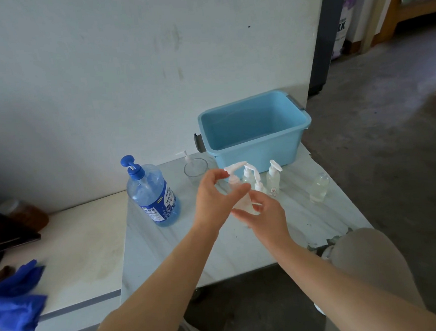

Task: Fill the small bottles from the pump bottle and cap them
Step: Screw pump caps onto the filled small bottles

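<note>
A large pump bottle [152, 194] with blue liquid and a blue pump stands on the pale table [218, 249]. My left hand [213, 199] pinches the white pump cap [234, 168] of a small clear bottle [242, 202], and my right hand [265, 215] grips that bottle's body low down. Behind it stand three capped small bottles, one at the right [273, 178]. An uncapped small bottle [319, 187] stands alone further right. A clear glass [195, 168] holds a loose white pump.
A light blue tub [254, 128] sits at the table's back against the wall. A blue cloth [16, 298] lies on the lower white bench at left, beside dark objects. My knee [367, 258] is at the table's right front corner.
</note>
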